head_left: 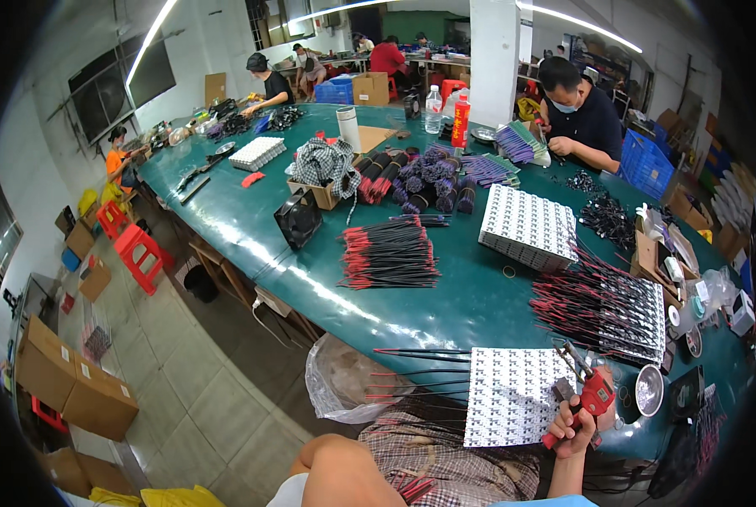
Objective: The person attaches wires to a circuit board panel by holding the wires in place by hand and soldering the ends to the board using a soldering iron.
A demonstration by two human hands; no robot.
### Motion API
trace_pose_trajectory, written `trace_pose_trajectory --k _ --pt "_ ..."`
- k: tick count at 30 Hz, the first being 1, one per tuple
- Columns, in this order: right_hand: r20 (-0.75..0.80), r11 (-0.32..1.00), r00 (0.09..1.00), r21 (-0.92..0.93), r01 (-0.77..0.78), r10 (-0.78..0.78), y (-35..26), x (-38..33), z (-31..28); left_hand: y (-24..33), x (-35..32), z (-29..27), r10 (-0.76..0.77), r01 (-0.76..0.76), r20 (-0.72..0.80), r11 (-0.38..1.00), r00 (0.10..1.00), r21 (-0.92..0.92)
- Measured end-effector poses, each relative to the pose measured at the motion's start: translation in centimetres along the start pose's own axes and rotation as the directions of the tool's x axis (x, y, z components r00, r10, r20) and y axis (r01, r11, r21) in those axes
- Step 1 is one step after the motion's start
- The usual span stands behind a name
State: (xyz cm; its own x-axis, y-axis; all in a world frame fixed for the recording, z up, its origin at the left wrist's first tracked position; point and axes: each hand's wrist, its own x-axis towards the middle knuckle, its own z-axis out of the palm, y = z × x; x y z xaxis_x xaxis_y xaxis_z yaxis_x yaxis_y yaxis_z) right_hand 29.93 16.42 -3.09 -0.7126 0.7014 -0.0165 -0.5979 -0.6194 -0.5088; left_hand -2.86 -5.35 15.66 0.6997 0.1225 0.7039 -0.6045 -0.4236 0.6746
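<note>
My right hand (571, 428) is closed round a red gun-shaped tool (596, 394) with a metal nose, which looks like a soldering gun. Its nose points up and away, over the right edge of a white panel (513, 397) printed with a dark repeating pattern. Several black wires (429, 372) with red ends stick out leftward from that panel, which lies at the table's near edge. Bare skin of a bent limb shows at the bottom, but my left hand is not in view. Checked cloth (445, 452) covers my lap, with red-tipped wires (416, 487) at the lower edge.
On the green table (310, 291) lie a wire bundle (388, 253), a stack of white panels (527, 224) and a wire heap (593, 300). A metal bowl (649, 389) stands right. A bag-lined bin (344, 380) sits left. A co-worker (581, 118) works across the table.
</note>
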Motion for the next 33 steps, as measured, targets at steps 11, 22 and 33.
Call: trace_pose_trajectory --k 11,22,33 --pt "-0.019 1.0 1.0 -0.022 -0.004 0.003 0.1 0.1 0.5 -0.1 -0.7 2.0 -0.017 0.006 0.101 0.994 0.995 0.11" --pt "-0.003 0.996 1.0 -0.093 -0.015 0.015 0.2 0.5 1.0 1.7 -3.3 4.1 -0.072 0.07 0.0 0.965 0.997 0.253" --pt "0.037 0.998 0.998 -0.022 -0.054 0.055 0.2 0.2 1.1 0.8 -20.4 12.0 -0.715 0.305 -0.674 0.61 -0.185 -0.731"
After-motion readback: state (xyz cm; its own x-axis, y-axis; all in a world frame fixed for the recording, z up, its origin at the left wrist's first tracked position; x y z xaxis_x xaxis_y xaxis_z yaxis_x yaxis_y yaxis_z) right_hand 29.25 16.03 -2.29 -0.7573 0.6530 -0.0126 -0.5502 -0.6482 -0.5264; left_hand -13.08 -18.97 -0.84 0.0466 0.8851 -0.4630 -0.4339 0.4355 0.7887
